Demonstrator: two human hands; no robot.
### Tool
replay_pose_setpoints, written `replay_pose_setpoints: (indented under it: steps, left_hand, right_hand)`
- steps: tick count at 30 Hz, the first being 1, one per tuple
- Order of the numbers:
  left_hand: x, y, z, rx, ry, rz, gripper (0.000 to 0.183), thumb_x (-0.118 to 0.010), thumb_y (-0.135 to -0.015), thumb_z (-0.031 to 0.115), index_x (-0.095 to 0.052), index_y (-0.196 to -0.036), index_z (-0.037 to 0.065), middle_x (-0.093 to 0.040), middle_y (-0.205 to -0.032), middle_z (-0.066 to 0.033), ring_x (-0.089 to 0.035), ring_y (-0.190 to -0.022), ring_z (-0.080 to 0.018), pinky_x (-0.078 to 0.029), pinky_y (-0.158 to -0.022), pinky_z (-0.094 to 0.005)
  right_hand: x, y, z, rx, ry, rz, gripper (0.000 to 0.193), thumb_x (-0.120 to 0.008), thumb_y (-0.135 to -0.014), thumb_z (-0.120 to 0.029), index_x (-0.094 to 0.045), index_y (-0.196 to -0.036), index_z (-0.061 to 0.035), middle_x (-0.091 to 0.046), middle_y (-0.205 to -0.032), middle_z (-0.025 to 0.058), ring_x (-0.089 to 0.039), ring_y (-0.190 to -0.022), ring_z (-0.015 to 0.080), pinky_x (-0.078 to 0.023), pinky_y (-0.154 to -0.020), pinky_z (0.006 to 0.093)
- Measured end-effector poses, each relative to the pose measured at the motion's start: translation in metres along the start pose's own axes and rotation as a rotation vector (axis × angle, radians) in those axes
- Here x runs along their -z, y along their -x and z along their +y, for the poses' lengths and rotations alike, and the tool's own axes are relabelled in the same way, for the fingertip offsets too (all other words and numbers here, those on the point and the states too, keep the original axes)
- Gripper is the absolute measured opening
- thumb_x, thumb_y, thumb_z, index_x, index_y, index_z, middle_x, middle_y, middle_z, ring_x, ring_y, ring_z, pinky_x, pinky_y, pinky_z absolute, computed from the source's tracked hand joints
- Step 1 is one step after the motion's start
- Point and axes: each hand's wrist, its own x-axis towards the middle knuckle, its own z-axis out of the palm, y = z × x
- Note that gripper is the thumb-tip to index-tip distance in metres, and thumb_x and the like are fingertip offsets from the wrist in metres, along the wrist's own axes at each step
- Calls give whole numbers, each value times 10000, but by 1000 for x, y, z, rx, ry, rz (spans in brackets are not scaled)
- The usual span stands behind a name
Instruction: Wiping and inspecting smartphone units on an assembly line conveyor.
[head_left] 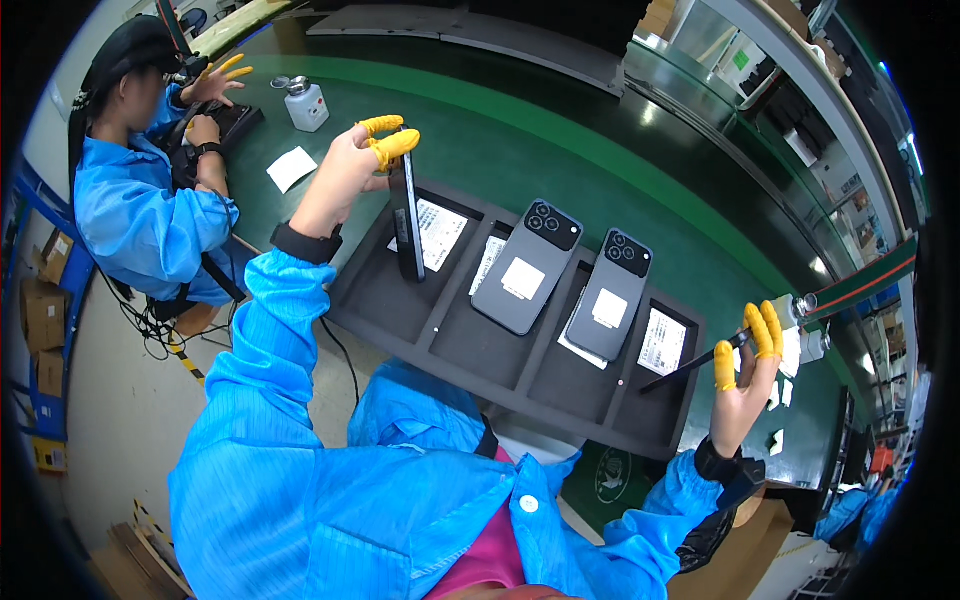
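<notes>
A phone (405, 220), seen almost edge-on, stands upright at the left end of the black divided tray (560, 405). My left hand (350, 170) pinches its top edge between fingers in yellow finger cots. On the right, my right hand (745, 385), also in yellow cots, grips a thin dark slab (690, 368) that looks like another phone edge-on. That slab slants down with its lower end over the right compartment. Between my hands, two dark grey phones (527, 266) (610, 294) lie camera side up, each with a white label. Printed white labels show in the compartments.
The tray sits at the near edge of the green workbench (480, 150). Beyond my left hand are a white dispenser bottle (306, 104) and a white paper (291, 169). A co-worker in blue (150, 200) sits at the far left. More bottles (815, 345) and paper scraps lie at right.
</notes>
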Motion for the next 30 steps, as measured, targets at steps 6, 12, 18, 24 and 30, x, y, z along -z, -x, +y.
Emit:
replay_pose_setpoints:
  steps: [6,12,18,24,30]
  left_hand:
    - [6,-23,-27,76,150,-46,376,-534,-959,185,-496,-1299,31,-609,-1120,-116,-630,-1001,-211,-558,-838,-404]
    - [28,-27,-43,20,156,-108,402,-503,-968,256,-494,-1311,48,-604,-1163,-141,-616,-1055,-263,-530,-896,-435]
    - [41,-28,-51,-2,235,-164,374,-404,-962,158,-497,-1299,26,-599,-1143,-139,-621,-1003,-240,-552,-857,-427]
    - [37,-25,-52,19,205,-147,386,-426,-981,236,-512,-1304,43,-607,-1138,-119,-621,-991,-230,-560,-821,-420]
    - [30,-22,-48,45,169,-130,415,-452,-994,340,-540,-1304,79,-616,-1135,-99,-616,-987,-226,-538,-826,-396]
  right_hand:
    - [7,-20,14,-165,-27,-26,442,-651,-857,-54,-528,-1280,-17,-446,-1357,110,-491,-1217,233,-444,-995,345]
    - [17,-35,43,-348,-471,-115,332,-534,-974,-166,-561,-1274,-26,-587,-1201,45,-551,-1054,120,-415,-920,240]
    - [23,-29,67,-399,-793,-174,436,-420,-1017,-324,-477,-1352,-50,-506,-1272,37,-478,-1170,145,-398,-972,389]
    - [24,-22,63,-439,-624,-168,545,-538,-958,-384,-395,-1394,-90,-438,-1281,48,-477,-1161,197,-390,-943,487]
    - [18,-20,53,-560,-485,-65,606,-666,-886,-185,-346,-1388,-74,-419,-1253,88,-516,-1123,211,-513,-861,429]
